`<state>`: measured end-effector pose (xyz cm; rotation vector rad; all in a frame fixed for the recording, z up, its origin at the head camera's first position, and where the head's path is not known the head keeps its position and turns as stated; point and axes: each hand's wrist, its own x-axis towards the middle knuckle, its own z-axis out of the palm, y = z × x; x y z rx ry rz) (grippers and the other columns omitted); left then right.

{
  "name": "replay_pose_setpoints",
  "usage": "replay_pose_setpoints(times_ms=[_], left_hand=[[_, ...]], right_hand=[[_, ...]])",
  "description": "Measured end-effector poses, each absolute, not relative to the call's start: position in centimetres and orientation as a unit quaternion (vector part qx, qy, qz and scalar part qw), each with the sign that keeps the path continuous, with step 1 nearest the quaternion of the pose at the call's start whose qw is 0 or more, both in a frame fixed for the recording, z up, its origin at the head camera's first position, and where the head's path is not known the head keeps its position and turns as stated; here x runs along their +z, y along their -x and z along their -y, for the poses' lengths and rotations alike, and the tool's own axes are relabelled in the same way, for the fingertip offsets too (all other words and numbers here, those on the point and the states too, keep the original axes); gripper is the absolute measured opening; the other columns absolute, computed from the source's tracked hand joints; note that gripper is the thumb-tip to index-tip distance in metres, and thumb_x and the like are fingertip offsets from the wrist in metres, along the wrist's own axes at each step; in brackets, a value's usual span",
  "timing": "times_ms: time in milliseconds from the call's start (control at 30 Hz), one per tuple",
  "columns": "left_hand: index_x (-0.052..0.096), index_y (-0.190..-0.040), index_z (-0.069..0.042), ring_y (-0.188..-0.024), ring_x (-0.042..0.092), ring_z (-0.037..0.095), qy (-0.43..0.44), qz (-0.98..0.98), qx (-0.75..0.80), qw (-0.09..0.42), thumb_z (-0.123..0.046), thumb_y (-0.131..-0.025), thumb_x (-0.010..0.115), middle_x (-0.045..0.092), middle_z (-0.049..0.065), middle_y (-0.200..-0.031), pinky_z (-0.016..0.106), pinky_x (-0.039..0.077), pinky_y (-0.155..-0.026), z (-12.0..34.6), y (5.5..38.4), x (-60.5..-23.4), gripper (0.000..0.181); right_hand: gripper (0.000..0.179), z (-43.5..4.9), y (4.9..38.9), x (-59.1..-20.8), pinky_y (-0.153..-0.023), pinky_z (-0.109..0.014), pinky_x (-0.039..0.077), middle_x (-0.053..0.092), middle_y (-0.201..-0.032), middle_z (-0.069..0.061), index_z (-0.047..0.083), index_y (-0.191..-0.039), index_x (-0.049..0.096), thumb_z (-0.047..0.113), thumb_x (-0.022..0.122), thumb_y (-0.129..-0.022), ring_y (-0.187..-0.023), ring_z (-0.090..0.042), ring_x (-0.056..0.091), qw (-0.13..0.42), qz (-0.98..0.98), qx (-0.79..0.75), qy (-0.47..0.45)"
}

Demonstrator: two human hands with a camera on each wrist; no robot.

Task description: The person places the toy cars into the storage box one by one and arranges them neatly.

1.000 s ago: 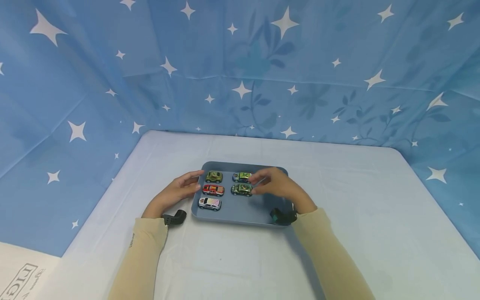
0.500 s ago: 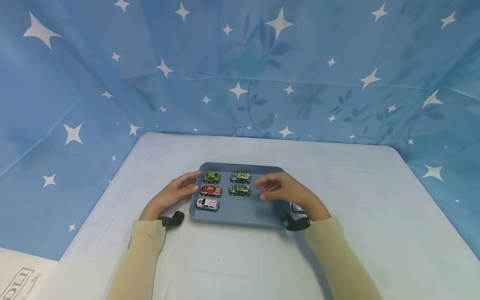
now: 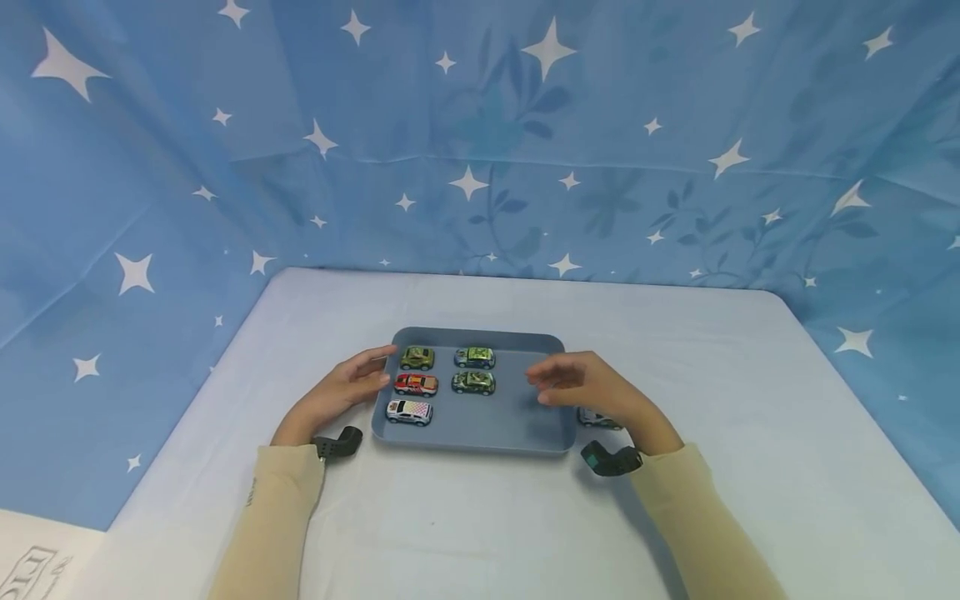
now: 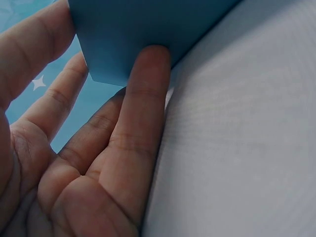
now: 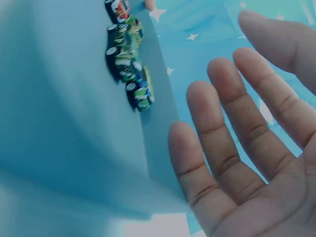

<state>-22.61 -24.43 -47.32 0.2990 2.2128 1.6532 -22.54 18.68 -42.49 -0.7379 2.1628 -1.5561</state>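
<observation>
A grey-blue tray (image 3: 510,427) holds several toy cars in two columns. On its left side are an olive-green car (image 3: 417,358), a red car (image 3: 416,384) and a white car (image 3: 409,412). Beside them sit a green-and-blue car (image 3: 475,357) and a dark green car (image 3: 473,383). My left hand (image 3: 333,395) rests at the tray's left end, its fingertips against the outer wall (image 4: 118,34) in the left wrist view. Over the tray's right side hovers my right hand (image 3: 600,388), palm bare and fingers spread apart in the right wrist view.
A silver toy car (image 3: 597,419) lies just right of the tray, partly hidden by my right hand and wrist. White cloth covers the table (image 3: 420,517). Behind it hangs a blue curtain (image 3: 420,108) with white stars.
My right hand has withdrawn rightward from the dark green and green-and-blue cars, its fingers loosening. The silver car has come into sight beside the tray. My left hand stays at the tray's end.
</observation>
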Motion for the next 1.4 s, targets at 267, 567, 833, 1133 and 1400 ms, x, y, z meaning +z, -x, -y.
replay_pose_setpoints(times_ms=[267,567,833,1133,1400], left_hand=[[0.034,-0.17,-0.008,-0.15,0.046,0.047,-0.103,-0.786,0.583,0.18,-0.026,-0.111,0.063,0.037,0.028,-0.169,0.058,0.041,-0.121,24.5,22.6,-47.4,0.068],[0.033,-0.17,-0.008,-0.151,0.043,0.051,-0.105,-0.785,0.583,0.181,-0.023,-0.112,0.061,0.033,0.031,-0.17,0.061,0.039,-0.122,24.7,22.5,-47.5,0.067],[0.033,-0.17,-0.007,-0.15,0.044,0.051,-0.105,-0.788,0.58,0.177,-0.023,-0.111,0.061,0.034,0.031,-0.169,0.061,0.04,-0.121,24.5,22.4,-47.1,0.067],[0.034,-0.17,-0.007,-0.15,0.044,0.05,-0.105,-0.788,0.579,0.178,-0.024,-0.111,0.062,0.035,0.031,-0.169,0.061,0.04,-0.121,24.5,22.4,-47.1,0.067],[0.033,-0.17,-0.006,-0.152,0.041,0.051,-0.112,-0.786,0.582,0.177,-0.022,-0.112,0.06,0.033,0.031,-0.17,0.062,0.039,-0.121,24.5,22.4,-47.1,0.066]], right_hand=[[0.036,-20.1,21.6,-43.1,-0.095,-0.029,0.061,0.067,-0.132,-0.036,-0.017,-0.131,0.066,0.001,0.073,-0.101,-0.117,-0.033,0.073,0.157,-0.764,-0.578,0.24],[0.032,-22.0,20.6,-43.2,-0.09,-0.027,0.06,0.071,-0.127,-0.026,-0.012,-0.13,0.07,0.002,0.074,-0.101,-0.111,-0.02,0.071,0.099,-0.795,-0.549,0.238],[0.029,-23.9,20.1,-43.7,-0.097,-0.028,0.058,0.074,-0.127,-0.02,-0.006,-0.129,0.073,0.003,0.074,-0.101,-0.115,-0.019,0.07,0.082,-0.822,-0.516,0.224],[0.032,-25.3,19.7,-44.1,-0.105,-0.033,0.055,0.075,-0.128,-0.018,-0.005,-0.13,0.073,0.006,0.077,-0.1,-0.121,-0.029,0.07,0.082,-0.844,-0.488,0.208],[0.033,-26.3,19.8,-45.0,-0.103,-0.031,0.055,0.074,-0.129,-0.02,-0.005,-0.131,0.073,0.005,0.077,-0.1,-0.121,-0.021,0.069,0.089,-0.846,-0.488,0.193]])
